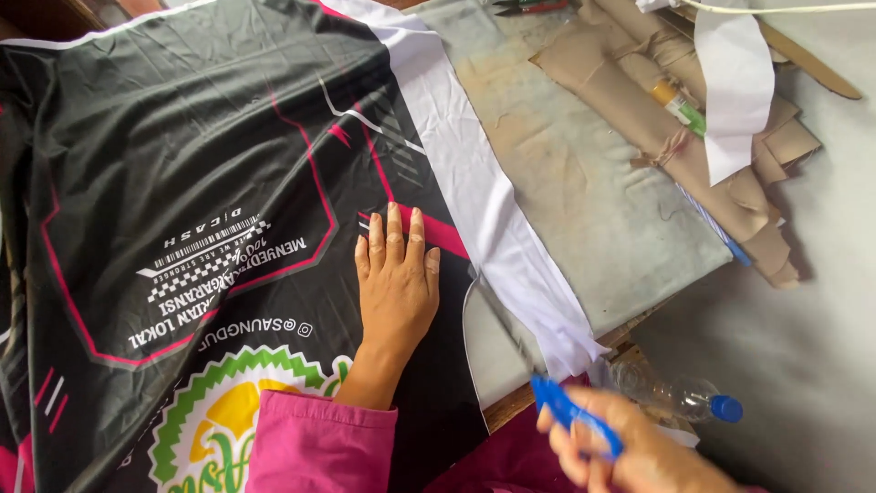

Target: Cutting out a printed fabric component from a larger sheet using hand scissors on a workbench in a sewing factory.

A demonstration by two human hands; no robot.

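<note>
While left hand (pixel 395 274) lies flat, fingers spread, pinning black printed fabric (pixel 182 183) on bench (pixel 584 210), we see right hand (pixel 620 447) closed on blue scissors (pixel 573 415) at near right, blurred. Risk we judge: fabric shifts or bunches under light press, so cut wanders; plastic bottle (pixel 680 397) at bench edge could get knocked.

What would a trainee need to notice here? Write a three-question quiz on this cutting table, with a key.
1. True or false: the left hand lies flat, fingers together, on the black printed fabric.
2. What does the right hand hold?
A. a blue-handled tool
B. a tape measure
C. a hot iron
3. Fill in: the clear plastic bottle beside the table edge has a ____ cap.

Key:
1. True; the palm presses the fabric near its white border.
2. A; the tool is blurred, so its exact kind cannot be told.
3. Blue.
</note>
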